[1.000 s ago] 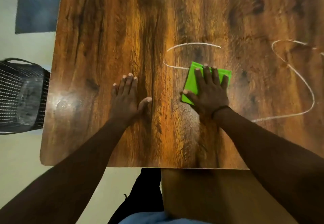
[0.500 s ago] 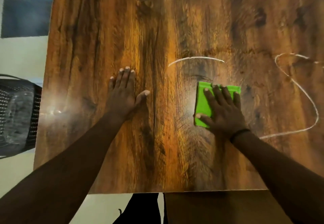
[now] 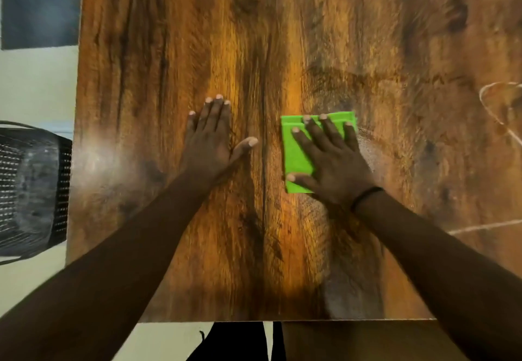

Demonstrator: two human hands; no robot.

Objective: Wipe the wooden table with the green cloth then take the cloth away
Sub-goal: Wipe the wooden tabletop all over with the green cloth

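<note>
Now my right hand (image 3: 332, 163) lies spread and flat, pressing the green cloth (image 3: 299, 160) onto the wooden table (image 3: 169, 50) just right of centre; my left hand (image 3: 211, 137) rests flat at nine o'clock. I should keep even pressure and sweep toward the chalk line (image 3: 497, 106) at three o'clock.

green cloth (image 3: 296, 160) partly hidden under right hand (image 3: 336, 168), chalk line (image 3: 500, 112) and table (image 3: 395, 50) cut off at right edge
</note>
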